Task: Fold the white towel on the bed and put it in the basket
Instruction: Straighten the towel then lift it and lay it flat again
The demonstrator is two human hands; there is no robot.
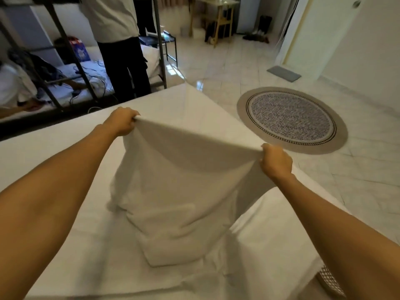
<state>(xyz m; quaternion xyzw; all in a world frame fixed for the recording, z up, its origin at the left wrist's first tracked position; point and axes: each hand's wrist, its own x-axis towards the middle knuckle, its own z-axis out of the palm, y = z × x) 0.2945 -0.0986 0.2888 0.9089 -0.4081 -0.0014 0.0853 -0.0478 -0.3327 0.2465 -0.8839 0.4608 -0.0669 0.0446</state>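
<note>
I hold a white towel (179,180) stretched by its top edge above the white bed (54,148). My left hand (122,123) grips the towel's far left corner and my right hand (276,161) grips its right corner. The cloth hangs down from both hands and its lower part lies crumpled on the sheet. At the bottom right, beside the bed and partly behind my right forearm, a lattice-patterned basket (330,282) shows only a small part of its rim.
A round patterned rug (292,120) lies on the tiled floor right of the bed. A person in dark trousers (124,68) stands past the bed's far edge by a metal bunk bed (65,83). A wooden table (218,20) stands at the back.
</note>
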